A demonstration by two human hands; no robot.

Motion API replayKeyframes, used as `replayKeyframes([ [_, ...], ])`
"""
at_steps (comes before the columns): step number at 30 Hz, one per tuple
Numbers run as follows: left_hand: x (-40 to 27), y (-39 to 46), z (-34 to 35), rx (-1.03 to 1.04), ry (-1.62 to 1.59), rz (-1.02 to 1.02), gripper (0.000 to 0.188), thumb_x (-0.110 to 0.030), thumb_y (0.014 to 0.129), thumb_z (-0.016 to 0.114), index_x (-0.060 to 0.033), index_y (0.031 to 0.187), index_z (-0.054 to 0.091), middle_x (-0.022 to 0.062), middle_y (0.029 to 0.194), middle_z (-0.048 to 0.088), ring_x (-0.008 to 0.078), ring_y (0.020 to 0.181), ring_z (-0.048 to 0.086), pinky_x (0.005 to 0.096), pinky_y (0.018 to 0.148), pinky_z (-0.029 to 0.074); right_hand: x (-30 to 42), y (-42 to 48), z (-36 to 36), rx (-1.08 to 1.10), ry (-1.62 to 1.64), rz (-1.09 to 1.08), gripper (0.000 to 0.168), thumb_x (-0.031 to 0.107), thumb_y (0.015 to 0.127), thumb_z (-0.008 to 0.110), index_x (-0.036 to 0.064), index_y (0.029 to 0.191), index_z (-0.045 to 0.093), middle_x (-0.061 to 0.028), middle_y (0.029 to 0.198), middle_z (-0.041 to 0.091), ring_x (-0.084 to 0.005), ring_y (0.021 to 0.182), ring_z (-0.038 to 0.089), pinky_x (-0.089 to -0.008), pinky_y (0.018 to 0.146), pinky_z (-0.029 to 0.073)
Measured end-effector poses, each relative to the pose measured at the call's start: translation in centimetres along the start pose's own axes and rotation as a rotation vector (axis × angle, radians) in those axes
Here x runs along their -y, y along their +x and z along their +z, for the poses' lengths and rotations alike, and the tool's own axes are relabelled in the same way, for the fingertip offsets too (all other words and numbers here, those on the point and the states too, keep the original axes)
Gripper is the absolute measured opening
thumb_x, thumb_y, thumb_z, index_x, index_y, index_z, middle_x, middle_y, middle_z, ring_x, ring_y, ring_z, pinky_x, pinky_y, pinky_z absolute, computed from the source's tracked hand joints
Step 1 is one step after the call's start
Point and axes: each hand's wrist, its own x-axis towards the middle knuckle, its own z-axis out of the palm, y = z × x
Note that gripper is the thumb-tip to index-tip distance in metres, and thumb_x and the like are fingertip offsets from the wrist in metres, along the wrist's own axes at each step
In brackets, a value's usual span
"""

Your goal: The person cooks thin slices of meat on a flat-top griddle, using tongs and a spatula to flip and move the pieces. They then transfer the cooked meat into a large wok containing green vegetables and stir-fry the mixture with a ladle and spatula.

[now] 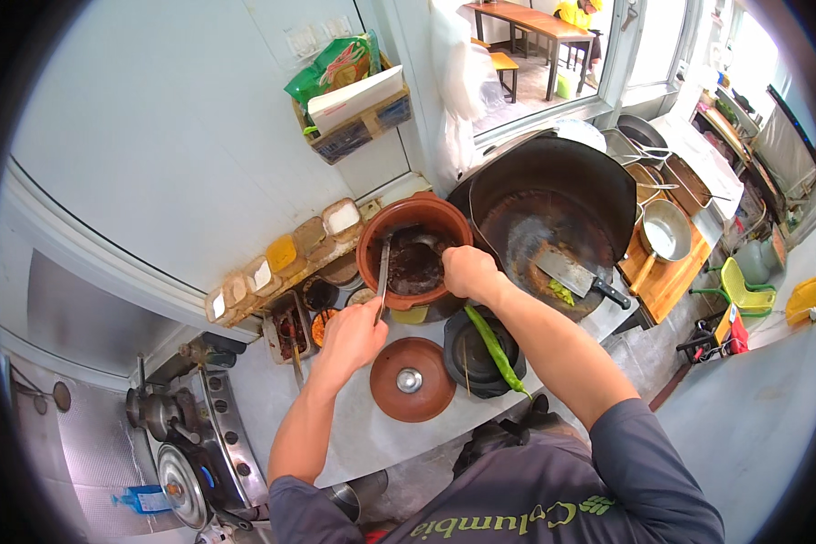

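Note:
My left hand point(353, 336) grips a long metal utensil point(384, 268), whose far end reaches into a reddish-brown clay pot point(366, 248). Dark contents point(415, 265) cover the pot's bottom; what they are is unclear. At the pot's right rim is my right hand point(472, 273), fingers curled. Whether it grips the rim or something else is hidden. The round clay lid point(398, 394), with a metal knob, lies on the counter nearer to me. Beside it, a long green chili pepper point(495, 348) and a thin stick point(466, 364) rest across a black dish point(459, 340).
Right of the pot stands a large dark vessel point(551, 163); a cleaver point(564, 268) and green trimmings point(560, 292) lie on a round board there. Seasoning containers point(282, 253) line the wall. A gas stove point(228, 435) is at left. Beyond the window a person point(574, 17) sits.

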Motion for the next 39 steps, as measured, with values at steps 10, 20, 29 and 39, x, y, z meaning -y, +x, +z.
replayKeyframes([
  [10,0.8,8.0,-3.4,0.330,0.087,0.054,0.028,-0.016,0.078,0.057,0.0029,0.095,0.067,0.0258,0.091,0.066,0.0416,0.090,0.064,0.0477,0.080,0.051,-1.1,-4.1,-3.4,0.136,-0.053,-0.140,0.017,0.008,0.077,0.060,0.000,0.088,0.071,-0.0206,0.090,0.070,-0.0351,0.089,0.069,-0.0425,0.075,0.056],
  [20,4.3,9.3,-4.8,0.622,-1.077,-0.448,0.018,-0.007,0.091,0.048,0.0034,0.103,0.055,0.0041,0.071,0.060,0.0076,0.045,0.052,0.0202,0.031,0.033,-4.8,-9.3,-4.6,-0.195,0.436,-0.131,0.021,0.008,0.082,0.053,-0.004,0.097,0.062,-0.0272,0.079,0.064,-0.0446,0.081,0.063,-0.0501,0.075,0.051],
  [29,5.1,1.9,-2.7,0.327,-1.490,-0.459,0.041,-0.007,0.094,0.047,0.0071,0.132,0.044,0.0080,0.074,0.059,0.0097,0.042,0.051,0.0191,0.035,0.040,-4.7,-10.1,-4.5,-0.212,0.670,0.025,0.034,0.007,0.085,0.050,-0.007,0.114,0.059,-0.0283,0.086,0.065,-0.0434,0.086,0.064,-0.0447,0.075,0.051],
  [39,3.9,-1.6,-2.5,0.207,-1.501,-0.354,0.043,-0.006,0.093,0.045,0.0037,0.134,0.047,0.0046,0.072,0.060,0.0087,0.043,0.051,0.0202,0.037,0.040,-3.9,-8.3,0.9,-0.221,0.801,0.063,0.029,0.008,0.088,0.048,-0.006,0.110,0.060,-0.0200,0.080,0.066,-0.0303,0.073,0.064,-0.0395,0.066,0.049],
])
